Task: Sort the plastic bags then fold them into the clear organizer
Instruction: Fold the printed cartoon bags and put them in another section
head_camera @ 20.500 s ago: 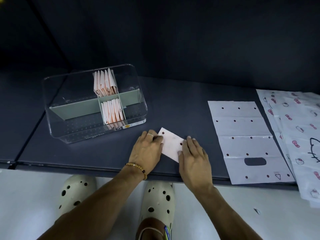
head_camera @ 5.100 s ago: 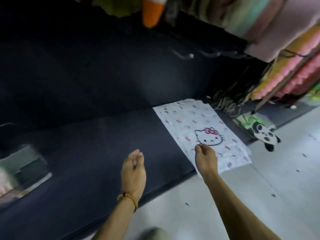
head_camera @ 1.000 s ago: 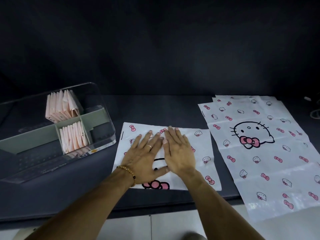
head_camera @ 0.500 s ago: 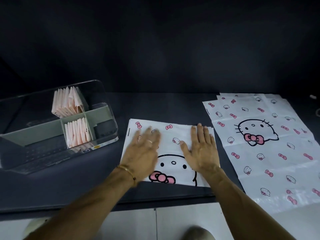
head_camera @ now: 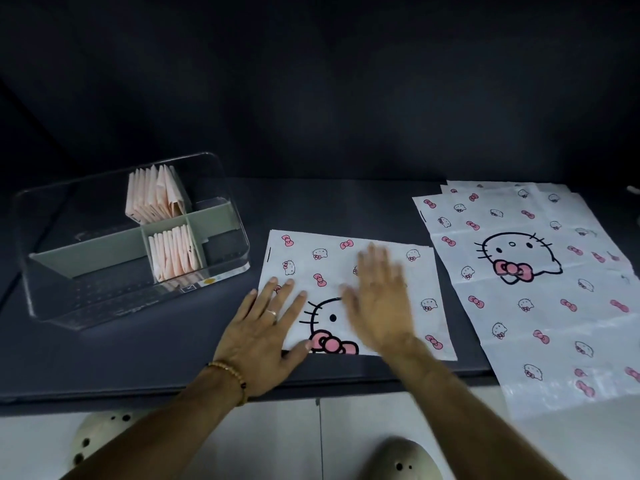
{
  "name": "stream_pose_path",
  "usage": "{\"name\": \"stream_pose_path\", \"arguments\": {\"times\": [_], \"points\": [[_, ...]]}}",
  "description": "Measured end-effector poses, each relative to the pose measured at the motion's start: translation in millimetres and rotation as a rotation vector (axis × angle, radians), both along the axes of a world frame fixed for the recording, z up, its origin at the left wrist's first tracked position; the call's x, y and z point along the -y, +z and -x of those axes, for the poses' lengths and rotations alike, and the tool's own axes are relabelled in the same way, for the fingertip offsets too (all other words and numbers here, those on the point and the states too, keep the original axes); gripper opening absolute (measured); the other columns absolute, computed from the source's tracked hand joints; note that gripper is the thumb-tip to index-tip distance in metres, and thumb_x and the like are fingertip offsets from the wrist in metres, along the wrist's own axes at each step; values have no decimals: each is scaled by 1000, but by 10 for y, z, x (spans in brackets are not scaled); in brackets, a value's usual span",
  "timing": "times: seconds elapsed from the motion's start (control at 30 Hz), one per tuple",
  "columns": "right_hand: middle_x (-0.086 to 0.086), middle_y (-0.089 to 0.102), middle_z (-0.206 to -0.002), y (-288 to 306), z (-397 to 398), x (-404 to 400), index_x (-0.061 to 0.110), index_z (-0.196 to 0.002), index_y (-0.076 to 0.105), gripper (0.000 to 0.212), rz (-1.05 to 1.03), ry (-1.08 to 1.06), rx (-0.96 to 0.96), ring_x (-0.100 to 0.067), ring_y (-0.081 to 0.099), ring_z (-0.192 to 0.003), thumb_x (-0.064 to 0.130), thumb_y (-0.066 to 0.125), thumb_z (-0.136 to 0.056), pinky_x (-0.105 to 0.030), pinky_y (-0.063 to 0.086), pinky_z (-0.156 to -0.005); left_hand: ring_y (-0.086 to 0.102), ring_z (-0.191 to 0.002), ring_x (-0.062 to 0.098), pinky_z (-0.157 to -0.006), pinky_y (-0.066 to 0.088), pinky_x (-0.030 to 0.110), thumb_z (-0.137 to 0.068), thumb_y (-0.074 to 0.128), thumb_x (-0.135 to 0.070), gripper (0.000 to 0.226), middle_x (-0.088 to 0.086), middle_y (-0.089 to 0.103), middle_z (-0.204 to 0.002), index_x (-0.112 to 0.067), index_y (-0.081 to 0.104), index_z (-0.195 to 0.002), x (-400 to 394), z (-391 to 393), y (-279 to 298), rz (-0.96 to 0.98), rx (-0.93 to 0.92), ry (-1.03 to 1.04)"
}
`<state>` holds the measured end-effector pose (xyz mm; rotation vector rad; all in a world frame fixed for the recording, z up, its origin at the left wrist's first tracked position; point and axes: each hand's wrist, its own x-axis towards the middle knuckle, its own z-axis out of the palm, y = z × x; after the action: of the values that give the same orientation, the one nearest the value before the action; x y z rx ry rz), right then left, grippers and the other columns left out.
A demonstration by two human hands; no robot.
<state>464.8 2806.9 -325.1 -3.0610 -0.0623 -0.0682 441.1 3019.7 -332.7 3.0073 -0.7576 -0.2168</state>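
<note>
Evidently the thin, slippery white cat-print plastic bag [head_camera: 349, 271] at the worktop's front edge lies under the flat left hand [head_camera: 265, 336] and flat right hand [head_camera: 379, 306]; take hold at its corners.

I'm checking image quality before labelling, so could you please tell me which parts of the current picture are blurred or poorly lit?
Head view: the right hand is motion-smeared over the folded bag; the left hand is sharp; the dark backdrop is dim; the clear organizer shows faint reflections.
</note>
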Motion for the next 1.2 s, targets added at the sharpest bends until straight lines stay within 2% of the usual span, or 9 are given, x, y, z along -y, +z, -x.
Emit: {"name": "stream_pose_path", "arguments": {"times": [0.1,0.27,0.47,0.63,0.8,0.9,1.0,1.07,1.2], "points": [[-13,33,-153,-92,359,-415,6,-143,42,57,-130,256,-29,-28,28,-143,36,31,-96,-49,28,-114,10,-146,26,-117,13,46,-90,20,-62,73,6,18,-157,-22,16,-151,-4,12,11,21,0,2],[2,-4,-161,-104,472,439,24,-154,3,68,42,196,-151,-18,-8,-148,58,10,-96,-41,1,-120,-10,-146,21,-119,-1,41,-86,3,-70,78,0,-6,-159,-28,-6,-151,-26,-15,-44,-11,1,1],[-1,-1,-161,80,693,1209,15,-153,4,78,99,109,-229,-16,-2,-149,61,-7,-92,-38,5,-121,-8,-146,22,-119,1,42,-85,1,-71,79,1,-3,-160,-28,-5,-151,-20,-10,-42,-7,-7,-5],[-12,47,-143,240,791,740,14,-135,49,56,-10,275,-95,-28,42,-134,49,45,-92,-43,40,-108,-12,-146,21,-119,-3,41,-81,-6,-73,81,1,-7,-160,-29,-11,-149,-20,-25,-30,-14,-23,-3],[-14,64,-120,240,808,581,8,-107,65,18,51,325,-28,-32,59,-115,20,57,-94,-40,57,-83,-15,-145,23,-119,-1,44,-72,3,-87,99,3,-13,-159,-27,-13,-149,4,-38,26,-57,-84,-25],[-6,68,-93,295,732,595,10,-97,65,13,-65,279,47,-28,66,-86,19,63,-89,-34,54,-63,-4,-146,27,-119,4,45,-87,23,-71,79,7,-1,-160,-32,-1,-151,5,-77,107,-89,-52,-60],[-1,68,-111,343,645,707,16,-112,65,40,-69,197,-82,-22,63,-103,44,66,-84,-37,47,-89,14,-145,25,-116,11,39,-96,34,-46,56,4,20,-157,-34,20,-148,33,-148,245,-71,-26,-67],[1,65,-122,365,630,821,20,-115,68,33,-156,101,-146,-21,60,-112,28,68,-83,-35,44,-96,31,-138,23,-109,21,35,-97,37,-38,43,1,40,-149,-33,40,-140,29,-205,357,62,-105,7],[16,61,-55,519,587,1049,31,-63,62,27,-628,-254,-164,-12,58,-57,14,66,-84,-14,41,-52,57,-89,24,-69,34,26,-96,49,-26,16,4,64,-95,-23,65,-99,-163,-322,591,443,-302,245]]}}
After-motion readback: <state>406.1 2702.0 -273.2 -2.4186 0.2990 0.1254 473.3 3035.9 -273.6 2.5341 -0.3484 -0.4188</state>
